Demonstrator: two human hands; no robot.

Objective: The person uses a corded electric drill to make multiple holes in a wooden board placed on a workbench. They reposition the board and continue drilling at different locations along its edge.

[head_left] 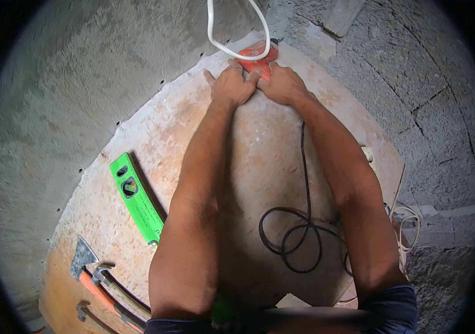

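At the far end of the pale board, a red power drill lies partly hidden by a white cable loop and by my fingers. My right hand is closed round its near part, which looks like the handle. My left hand grips the drill's left end between thumb and fingers, with one outer finger stretched away to the left. A black cord runs back from beneath my right wrist and coils between my forearms.
Left of my arm lies a green spirit level. Nearer are an axe with an orange handle and two hammers. A white cable hangs over the drill. Rough grey wall borders the board; pale cable lies at right.
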